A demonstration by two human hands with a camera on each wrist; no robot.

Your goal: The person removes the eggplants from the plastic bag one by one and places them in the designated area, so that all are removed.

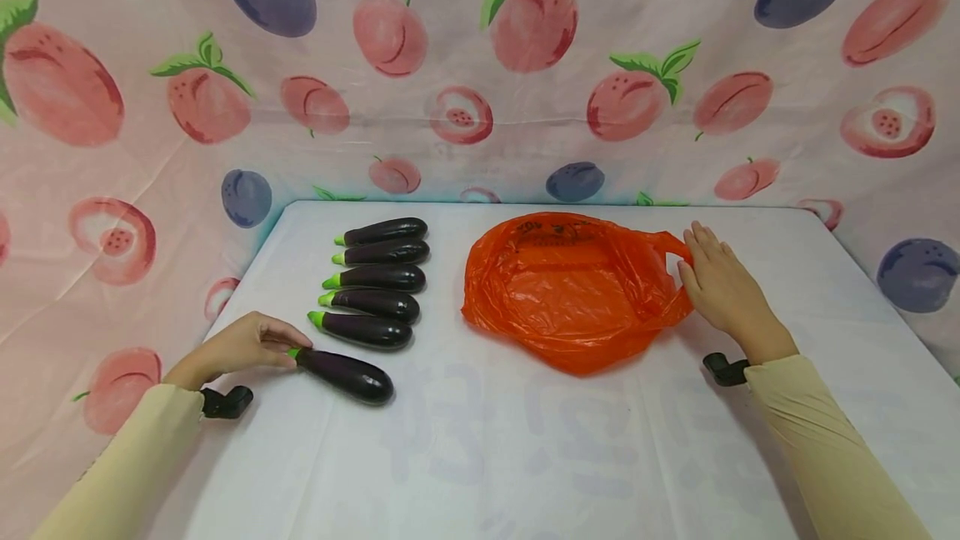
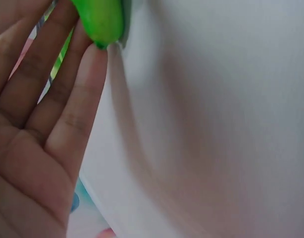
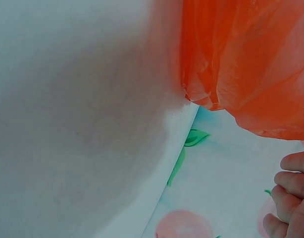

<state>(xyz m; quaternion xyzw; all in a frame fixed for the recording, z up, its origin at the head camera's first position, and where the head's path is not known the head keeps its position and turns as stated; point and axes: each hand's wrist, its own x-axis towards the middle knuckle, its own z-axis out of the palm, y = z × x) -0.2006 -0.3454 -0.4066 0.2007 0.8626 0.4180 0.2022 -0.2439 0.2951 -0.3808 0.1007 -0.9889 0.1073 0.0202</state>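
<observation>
A purple eggplant (image 1: 345, 375) with a bright green stem end lies slanted on the white table, nearest the front of a row of eggplants. At its stem end (image 2: 102, 22), my left hand (image 1: 251, 348) pinches it between thumb and fingers. Several more eggplants (image 1: 367, 330) lie side by side just beyond, stems pointing left. An orange plastic bag (image 1: 558, 298) sits spread with its mouth open upward. My right hand (image 1: 723, 290) is at the bag's right handle, fingers straight and touching it. Its fingertips (image 3: 293, 163) show in the right wrist view, below the bag.
The table (image 1: 487, 457) is covered in white, with faint marks showing through. A fruit-patterned cloth (image 1: 465, 48) hangs behind and along the sides. Black wrist mounts (image 1: 227, 402) sit at both cuffs.
</observation>
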